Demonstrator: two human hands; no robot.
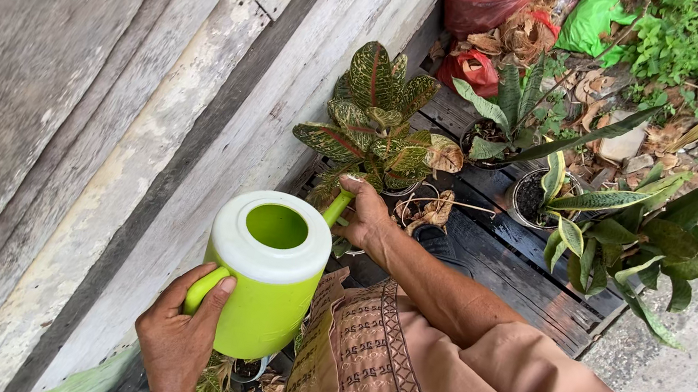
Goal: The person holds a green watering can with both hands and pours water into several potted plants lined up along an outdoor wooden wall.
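Outdoors, the left hand [178, 338] wraps its fingers round the green watering can [263, 291] handle; the right hand [367, 218] grips its spout beside the variegated potted plant [374, 119].

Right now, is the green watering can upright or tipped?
Tipped a little toward the spout: the watering can leans at the spotted-leaf plant, left hand on handle, right hand on spout.
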